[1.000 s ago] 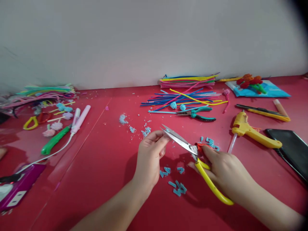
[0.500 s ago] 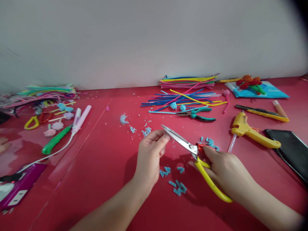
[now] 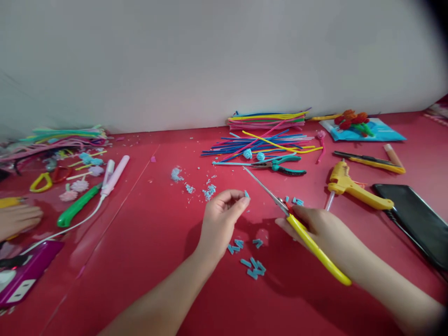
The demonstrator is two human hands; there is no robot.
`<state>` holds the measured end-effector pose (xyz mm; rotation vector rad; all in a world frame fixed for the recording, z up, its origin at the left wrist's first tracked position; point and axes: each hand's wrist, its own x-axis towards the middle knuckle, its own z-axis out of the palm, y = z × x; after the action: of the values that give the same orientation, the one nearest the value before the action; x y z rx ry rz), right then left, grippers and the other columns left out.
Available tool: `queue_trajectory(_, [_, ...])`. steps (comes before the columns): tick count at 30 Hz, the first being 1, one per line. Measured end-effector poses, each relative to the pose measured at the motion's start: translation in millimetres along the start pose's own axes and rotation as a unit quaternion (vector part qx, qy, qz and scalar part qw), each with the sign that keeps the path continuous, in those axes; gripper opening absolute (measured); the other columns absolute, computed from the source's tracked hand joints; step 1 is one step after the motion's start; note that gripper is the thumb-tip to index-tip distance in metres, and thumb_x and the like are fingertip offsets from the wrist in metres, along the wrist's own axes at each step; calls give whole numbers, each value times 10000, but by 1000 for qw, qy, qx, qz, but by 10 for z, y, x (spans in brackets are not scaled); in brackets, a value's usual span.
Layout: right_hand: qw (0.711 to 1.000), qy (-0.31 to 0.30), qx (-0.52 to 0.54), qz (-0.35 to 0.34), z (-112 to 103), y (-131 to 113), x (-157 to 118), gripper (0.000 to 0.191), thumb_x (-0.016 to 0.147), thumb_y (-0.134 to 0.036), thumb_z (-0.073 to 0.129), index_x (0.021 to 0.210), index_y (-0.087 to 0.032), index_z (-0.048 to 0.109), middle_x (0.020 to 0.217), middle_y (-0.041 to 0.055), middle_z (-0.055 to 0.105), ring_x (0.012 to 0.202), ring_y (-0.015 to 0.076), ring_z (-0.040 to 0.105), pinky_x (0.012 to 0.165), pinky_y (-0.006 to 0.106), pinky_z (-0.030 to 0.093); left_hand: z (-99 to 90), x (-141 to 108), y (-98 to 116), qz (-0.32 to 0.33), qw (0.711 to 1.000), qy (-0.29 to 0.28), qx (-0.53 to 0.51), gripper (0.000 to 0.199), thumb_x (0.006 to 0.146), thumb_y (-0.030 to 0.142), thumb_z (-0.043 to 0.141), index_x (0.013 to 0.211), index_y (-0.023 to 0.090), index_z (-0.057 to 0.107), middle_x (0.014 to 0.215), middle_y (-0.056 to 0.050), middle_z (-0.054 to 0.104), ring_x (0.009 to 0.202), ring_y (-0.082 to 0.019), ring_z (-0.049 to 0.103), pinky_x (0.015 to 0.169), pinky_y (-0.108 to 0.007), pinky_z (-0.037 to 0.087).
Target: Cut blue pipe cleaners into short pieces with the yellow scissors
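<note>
Both hands are busy here. Left hand (image 3: 219,219) has a tiny blue bit (image 3: 247,194) pinched between thumb and fingers, up over the red surface (image 3: 157,270), with the end poking out past the fingertips. Right hand (image 3: 325,228) is wrapped around the scissors (image 3: 318,249), blades angled up and away to the left, tips near the bit but not touching it. They're almost edge-on, so can't tell how far apart the blades are.

Below the hands there's a scatter of cut pieces (image 3: 257,268), same blue. Fluff (image 3: 210,192) sits just beyond the left hand. Further back you've got pliers (image 3: 289,171) beside two blue pompoms (image 3: 247,154), and a yellow glue gun (image 3: 360,190) next to a phone (image 3: 416,221) on the right. Somebody else's hand (image 3: 23,219) is at the far left edge.
</note>
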<state>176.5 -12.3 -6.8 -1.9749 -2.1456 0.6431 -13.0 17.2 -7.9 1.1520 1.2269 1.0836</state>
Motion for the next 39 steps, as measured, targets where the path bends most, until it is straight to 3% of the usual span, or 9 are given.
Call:
queue_trajectory(4, [994, 42, 97, -9, -7, -29, -22, 227, 749, -423, 427, 668, -212, 455, 544, -16, 493, 492, 117, 435, 446, 214, 277, 48, -30, -16, 86, 986, -42, 137, 97, 732, 260, 535, 724, 175, 581, 648, 8, 483, 568, -99, 416, 536, -218, 341])
queue_trajectory(8, [981, 35, 183, -44, -5, -92, -53, 120, 718, -310, 447, 670, -200, 440, 544, -36, 452, 502, 96, 390, 439, 199, 280, 129, -126, -20, 143, 947, -137, 254, 83, 736, 186, 502, 716, 190, 582, 669, 4, 504, 571, -107, 425, 530, -224, 334])
queue_trajectory(17, [979, 32, 196, -42, 24, -63, -60, 95, 699, -275, 443, 684, -185, 468, 543, -43, 436, 510, 91, 396, 442, 194, 287, 155, -180, 1, 201, 913, -183, 304, 116, 752, 169, 483, 768, 202, 593, 757, -25, 577, 699, -144, 506, 645, -254, 373])
queue_trajectory(21, [987, 92, 128, 10, -72, 145, 52, 196, 716, -342, 427, 714, -172, 525, 539, -19, 495, 489, 103, 440, 430, 202, 276, 56, -59, -8, 204, 922, -129, 301, 133, 762, 195, 476, 708, 182, 596, 708, -22, 551, 618, -125, 472, 593, -246, 355])
queue_trajectory(25, [997, 69, 12, 45, -151, 317, 172, 221, 722, -366, 422, 686, -180, 536, 557, 12, 549, 502, 122, 490, 444, 210, 283, -41, 62, -33, 199, 933, -100, 284, 232, 781, 262, 464, 588, 171, 555, 667, -18, 519, 617, -126, 470, 616, -250, 352])
queue_trajectory(28, [995, 57, -63, 43, -139, 366, 221, 230, 753, -332, 380, 693, -182, 543, 592, 44, 581, 519, 138, 517, 450, 218, 275, -87, 117, -55, 196, 937, -58, 283, 80, 739, 190, 506, 705, 186, 579, 693, -1, 524, 600, -115, 458, 605, -238, 344])
queue_trajectory(31, [992, 61, -95, 51, -119, 389, 242, 237, 754, -317, 372, 690, -174, 549, 612, 85, 596, 525, 167, 522, 451, 240, 253, -116, 155, -72, 194, 932, -34, 305, 149, 716, 151, 514, 835, 207, 584, 702, 15, 531, 554, -101, 423, 588, -228, 338])
queue_trajectory(36, [988, 89, -112, 56, -116, 349, 227, 268, 768, -380, 355, 724, -180, 528, 653, 97, 599, 559, 179, 524, 458, 241, 250, -114, 152, -56, 224, 910, -79, 340, 131, 725, 133, 472, 761, 192, 583, 771, -9, 550, 620, -112, 463, 613, -233, 353])
queue_trajectory(39, [989, 100, -97, 51, -96, 264, 187, 274, 761, -419, 366, 708, -192, 510, 632, 69, 586, 538, 157, 509, 448, 230, 238, -99, 82, -15, 220, 887, -164, 371, 242, 668, 65, 471, 829, 209, 579, 807, -5, 554, 612, -108, 469, 591, -228, 357])
